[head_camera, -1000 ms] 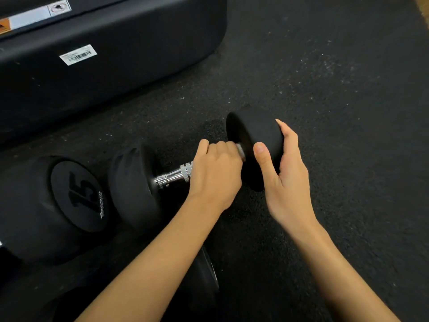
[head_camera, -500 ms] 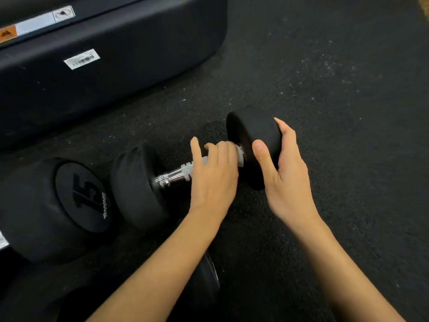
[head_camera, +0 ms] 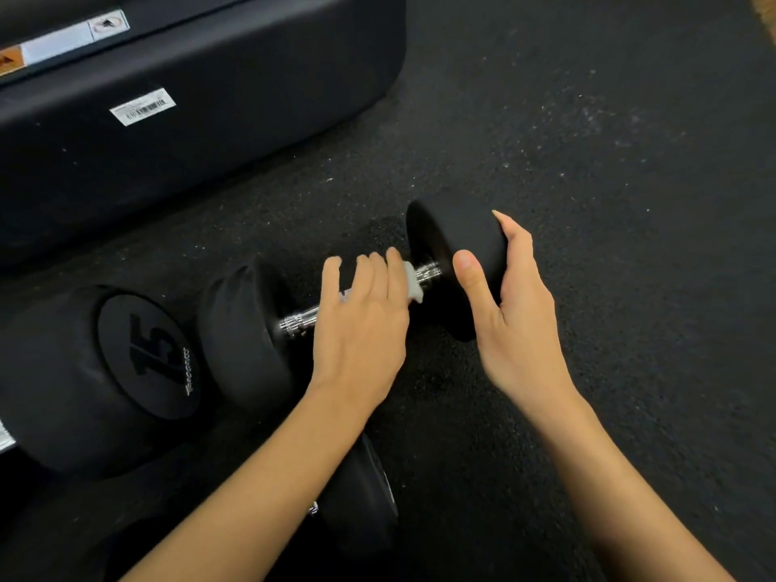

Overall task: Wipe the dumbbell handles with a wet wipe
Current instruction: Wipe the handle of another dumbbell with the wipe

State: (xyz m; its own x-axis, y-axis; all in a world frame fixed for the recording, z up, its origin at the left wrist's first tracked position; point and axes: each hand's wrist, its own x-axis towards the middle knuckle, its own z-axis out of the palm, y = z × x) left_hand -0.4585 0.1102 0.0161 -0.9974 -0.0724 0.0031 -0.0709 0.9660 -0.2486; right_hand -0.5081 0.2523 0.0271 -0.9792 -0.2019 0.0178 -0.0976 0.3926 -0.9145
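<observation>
Chrome handle under the left hand, black head steadied by the right hand — one dumbbell lying on the rubber floor.

Left hand lies over the middle of the handle with fingers loosely spread rather than curled tight, pressing a white wet wipe whose edge shows just past the index finger, near the handle's right end; right hand cups the dumbbell's right head in a wide grasp, thumb on the inner face and fingers over the outer rim. Dumbbell's left head sits just beside a bigger weight marked 15 toward the floor's left edge, and another black weight shows under the left forearm — a black padded bench base fills the far left corner.
</observation>
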